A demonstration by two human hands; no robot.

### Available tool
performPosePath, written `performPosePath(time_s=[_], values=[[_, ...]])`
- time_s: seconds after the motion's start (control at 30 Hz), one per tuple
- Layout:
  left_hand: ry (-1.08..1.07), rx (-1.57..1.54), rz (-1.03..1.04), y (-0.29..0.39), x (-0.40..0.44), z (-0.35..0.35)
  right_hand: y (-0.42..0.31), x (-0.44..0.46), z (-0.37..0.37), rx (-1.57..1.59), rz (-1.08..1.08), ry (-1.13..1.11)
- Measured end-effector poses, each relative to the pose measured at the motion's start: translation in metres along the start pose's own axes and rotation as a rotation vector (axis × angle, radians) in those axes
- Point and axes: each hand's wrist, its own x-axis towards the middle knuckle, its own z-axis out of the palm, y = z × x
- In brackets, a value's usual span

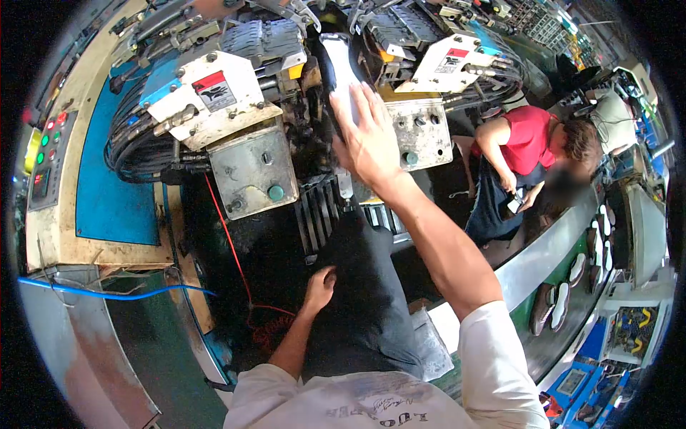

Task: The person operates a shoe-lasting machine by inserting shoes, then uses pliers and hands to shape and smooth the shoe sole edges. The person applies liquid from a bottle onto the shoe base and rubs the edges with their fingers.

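Seemingly keeping steady the long, dark, white-bottomed shoe (pixel 343 68), under and just past the spread, open fingers of the right hand (pixel 371 139), likely needing gentle care next, with left hand (pixel 320 289) curled, hold unclear.

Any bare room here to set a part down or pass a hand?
Blue panel, between the button panel and hoses: bare, though I can't tell if it's level. Conveyor's metal edge, between the seated co-worker and shoe pair: bare strip. Crowded: around the sole-up shoe under the right hand, flanked by white guards.
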Motion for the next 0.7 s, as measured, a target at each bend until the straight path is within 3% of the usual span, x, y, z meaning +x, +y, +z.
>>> performPosePath(time_s=[0.3, 0.47, 0.57, 0.7], values=[[-0.057, 0.096, -0.06, 0.004, 0.036, -0.006, 0.038, 0.103, 0.054, -0.113, -0.058, 0.096], [-0.076, 0.11, -0.077, -0.01, 0.061, 0.013, 0.035, 0.122, 0.042, -0.088, -0.051, 0.146], [-0.029, 0.09, 0.059, -0.018, 0.08, 0.028, 0.033, 0.129, 0.039, -0.095, -0.03, 0.138], [-0.11, 0.019, 0.085, 0.007, 0.09, 0.018, 0.029, 0.134, 0.032, -0.103, 0.008, 0.124]])
